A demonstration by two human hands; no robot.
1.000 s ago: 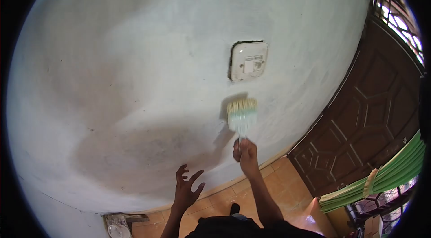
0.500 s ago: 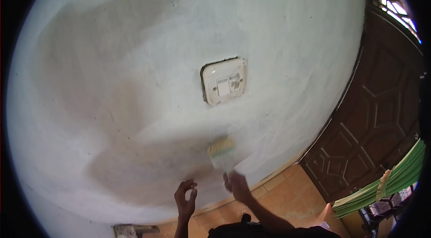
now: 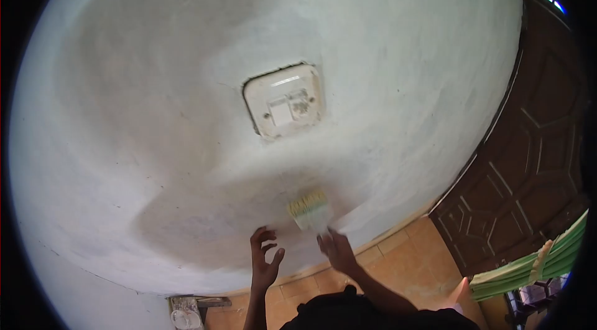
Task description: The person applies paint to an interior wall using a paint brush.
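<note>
Brush (image 3: 309, 210) had dropped lower below the switch plate (image 3: 284, 103) than 1.0 s ago, and the view had swung too. Right hand (image 3: 337, 250) was closed round the handle, bristles up, head leaning slightly left. Left hand (image 3: 265, 263) was up beside it, fingers half curled, nothing visible in it; couldn't tell if it touched the wall (image 3: 398, 137). Brush head was over the darker lower area of the wall; blur hid whether the bristles were pressed on it, and whether the dark was damp or just shadow.

For a good stroke, my read: handle grip firm but wrist loose, bristle tips flat to the surface across the full width, light even pressure, each pass overlapping the last. Plate edge had a dark gap round its upper and left sides, so strokes near it wanted to run alongside, not into it. Free hand was best kept out of the brush path. Further out: tiled floor (image 3: 410, 261) below, dark panelled door (image 3: 528, 143) off right.
</note>
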